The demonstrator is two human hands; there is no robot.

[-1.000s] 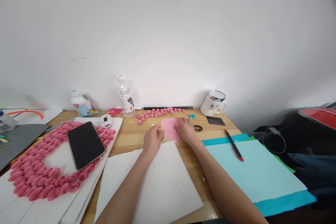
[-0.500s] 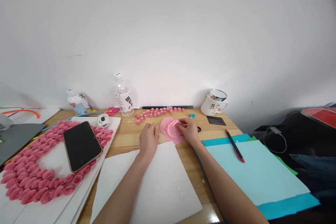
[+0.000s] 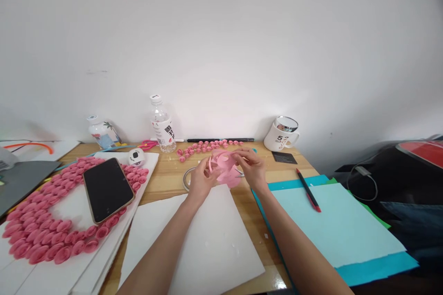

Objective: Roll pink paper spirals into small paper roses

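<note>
A cut strip of pink paper, curling like a spiral, is raised above the table between my hands. My left hand pinches its left side, while the fingers of my right hand are closed on its right side. Beneath it lie more pink paper pieces, partly covered. Beside my left hand a grey ring-shaped item rests on the wood, its rest hidden. My forearms cross a white sheet and the blue paper.
Small rolled pink paper flowers line the wall side, near a plastic bottle. A heart of pink flowers with a phone lies left. Rightward are a mug, blue paper and a pen.
The pink paper has been lifted and opened into a spiral. My left hand has moved right and taken hold of it; the grey ring has come into view.
</note>
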